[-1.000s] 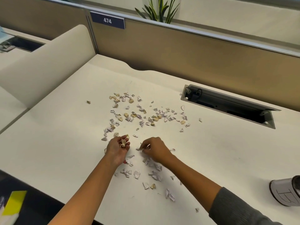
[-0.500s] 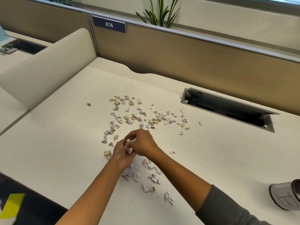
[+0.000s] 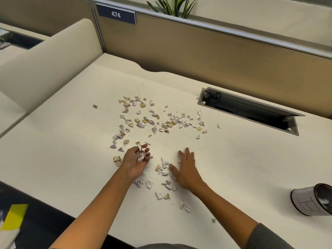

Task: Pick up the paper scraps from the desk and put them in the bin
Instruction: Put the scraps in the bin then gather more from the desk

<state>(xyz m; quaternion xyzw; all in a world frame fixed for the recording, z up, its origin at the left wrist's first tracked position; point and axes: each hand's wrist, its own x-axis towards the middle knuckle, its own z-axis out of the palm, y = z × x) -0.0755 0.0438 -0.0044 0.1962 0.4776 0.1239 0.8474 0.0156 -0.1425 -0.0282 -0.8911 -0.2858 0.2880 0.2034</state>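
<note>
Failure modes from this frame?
1. Left hand cups a loose wad of scraps palm-up; pieces could spill on the way to the bin.
2. Bin lies tipped on its side near the desk's right edge; dropped scraps may slide out.
3. Right hand, flat and sweeping, could scatter the near scraps.

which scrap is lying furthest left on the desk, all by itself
The lone tan scrap, apart from the main scatter and well beyond the left hand. Every other scrap lies in a cluster further right.
</note>
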